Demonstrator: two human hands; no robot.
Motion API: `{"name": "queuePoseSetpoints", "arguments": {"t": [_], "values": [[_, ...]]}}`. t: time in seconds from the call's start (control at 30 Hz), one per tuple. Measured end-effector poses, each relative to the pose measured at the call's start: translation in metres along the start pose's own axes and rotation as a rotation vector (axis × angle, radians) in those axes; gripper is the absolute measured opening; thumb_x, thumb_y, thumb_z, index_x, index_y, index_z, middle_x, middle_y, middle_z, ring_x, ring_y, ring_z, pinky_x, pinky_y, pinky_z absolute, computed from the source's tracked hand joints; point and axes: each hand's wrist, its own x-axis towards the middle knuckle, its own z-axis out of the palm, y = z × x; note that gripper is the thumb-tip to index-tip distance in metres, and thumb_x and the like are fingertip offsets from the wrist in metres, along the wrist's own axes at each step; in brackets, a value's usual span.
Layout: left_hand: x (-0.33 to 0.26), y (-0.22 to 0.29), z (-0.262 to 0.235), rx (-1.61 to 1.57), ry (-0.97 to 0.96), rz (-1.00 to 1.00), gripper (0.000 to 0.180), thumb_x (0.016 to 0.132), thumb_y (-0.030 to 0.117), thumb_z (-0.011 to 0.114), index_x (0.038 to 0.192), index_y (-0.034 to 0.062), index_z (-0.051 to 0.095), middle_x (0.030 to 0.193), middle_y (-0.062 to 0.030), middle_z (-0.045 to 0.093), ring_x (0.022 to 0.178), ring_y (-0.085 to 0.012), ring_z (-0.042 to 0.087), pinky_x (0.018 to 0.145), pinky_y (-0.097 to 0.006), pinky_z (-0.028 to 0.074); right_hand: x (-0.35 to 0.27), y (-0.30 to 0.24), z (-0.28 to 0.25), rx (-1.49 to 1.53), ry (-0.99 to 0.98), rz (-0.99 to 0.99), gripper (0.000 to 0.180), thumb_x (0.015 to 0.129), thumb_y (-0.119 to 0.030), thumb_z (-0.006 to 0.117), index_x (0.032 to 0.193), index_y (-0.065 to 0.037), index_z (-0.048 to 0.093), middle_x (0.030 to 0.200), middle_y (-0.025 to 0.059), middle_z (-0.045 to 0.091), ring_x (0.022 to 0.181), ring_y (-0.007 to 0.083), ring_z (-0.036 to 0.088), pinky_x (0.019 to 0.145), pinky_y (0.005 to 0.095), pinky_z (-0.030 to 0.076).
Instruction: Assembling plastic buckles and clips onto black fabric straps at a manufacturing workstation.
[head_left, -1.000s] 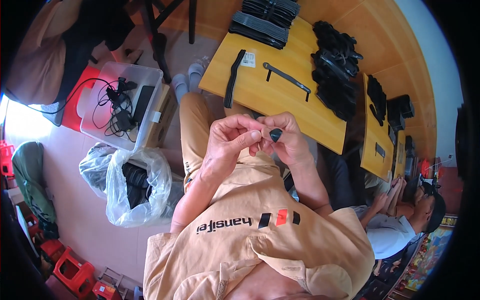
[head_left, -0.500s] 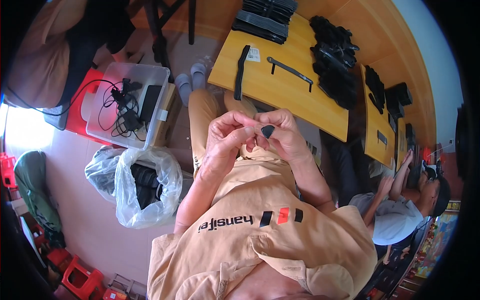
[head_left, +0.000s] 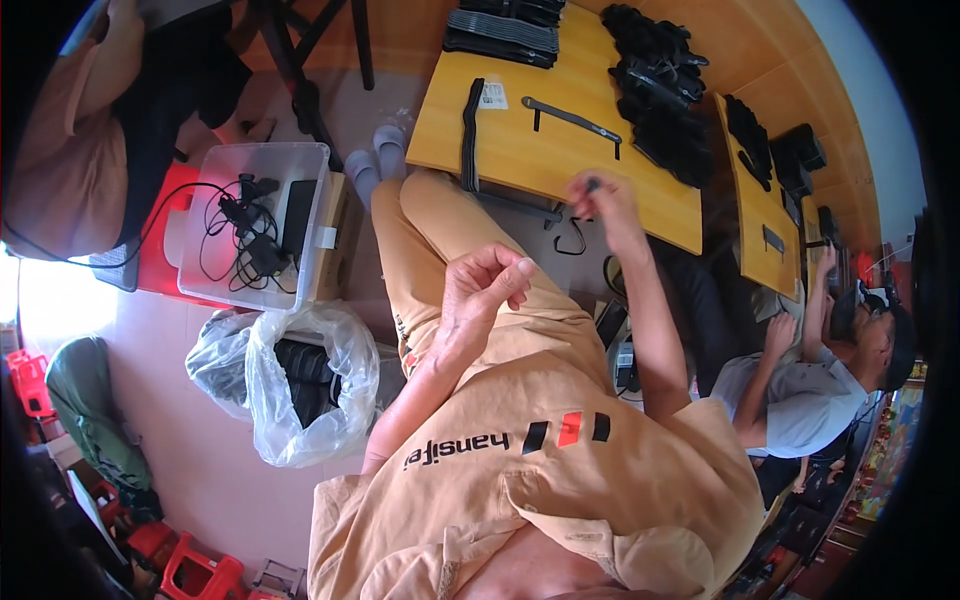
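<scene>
My left hand (head_left: 487, 285) is held over my lap, its fingers curled in and the thumb pressed against them; whatever they hold, if anything, does not show. Near the front edge of the yellow table (head_left: 655, 218), my right hand (head_left: 610, 205) is raised with bent fingers, slightly blurred. A small black piece (head_left: 592, 185) shows at its fingertips; its kind is too small to tell. On the tabletop beyond lie a dark grey strap (head_left: 570, 120) with short black ends, a long folded black strap (head_left: 470, 135) and a white printed label (head_left: 493, 95).
Stacks of black straps (head_left: 500, 40) and a heap of black goods (head_left: 655, 90) cover the table's far side. At left stand a clear bin (head_left: 310, 235) with cables and an open plastic bag (head_left: 265, 400) of black items. Another person (head_left: 800, 400) sits at right, one more at upper left.
My hands have come apart. The right one has moved away and to the right, to the table edge, with the small black piece; the left one stays over my lap.
</scene>
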Motion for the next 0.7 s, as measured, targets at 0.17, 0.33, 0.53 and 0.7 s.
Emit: {"name": "queuePoseSetpoints", "arguments": {"t": [0.17, 0.33, 0.53, 0.7], "values": [[-0.005, -0.007, -0.01, 0.006, -0.022, -0.02, 0.024, 0.091, 0.021, 0.053, 0.078, 0.0025, 0.06, 0.066, -0.0014, 0.056, 0.056, -0.0059, 0.05, 0.053, -0.019, 0.042, 0.045, 0.076, -0.076, -0.142, 0.545, -0.206, 0.031, 0.089, -0.024, 0.055, 0.07, -0.001, 0.063, 0.055, -0.0003, 0.052, 0.048, 0.0058, 0.044, 0.044, 0.0213, 0.03], [-0.004, -0.005, -0.031, -0.092, 0.225, 0.13, 0.02, 0.091, 0.02, 0.054, 0.085, 0.002, 0.06, 0.07, -0.0013, 0.057, 0.056, -0.006, 0.052, 0.053, -0.018, 0.041, 0.047, 0.116, -0.087, -0.382, 0.581, -0.232, 0.039, 0.088, -0.028, 0.057, 0.061, 0.001, 0.06, 0.048, 0.0004, 0.048, 0.046, 0.0073, 0.043, 0.045, 0.0256, 0.031], [0.029, 0.017, -0.053, 0.254, 0.245, 0.128, 0.019, 0.09, 0.021, 0.055, 0.089, 0.0025, 0.059, 0.071, 0.0005, 0.056, 0.058, -0.006, 0.05, 0.055, -0.016, 0.039, 0.048, 0.124, -0.087, -0.392, 0.625, -0.238, 0.041, 0.087, -0.029, 0.058, 0.062, 0.003, 0.059, 0.049, 0.0024, 0.05, 0.047, 0.0078, 0.044, 0.046, 0.0269, 0.033], [0.111, 0.027, -0.063, 0.607, 0.243, 0.214, 0.026, 0.084, 0.025, 0.061, 0.089, 0.0, 0.059, 0.075, -0.005, 0.06, 0.065, -0.0121, 0.058, 0.06, -0.023, 0.045, 0.048, 0.122, -0.085, -0.238, 0.678, -0.233, 0.039, 0.086, -0.028, 0.059, 0.064, 0.004, 0.059, 0.048, 0.0038, 0.05, 0.048, 0.0089, 0.045, 0.047, 0.027, 0.035]]}}
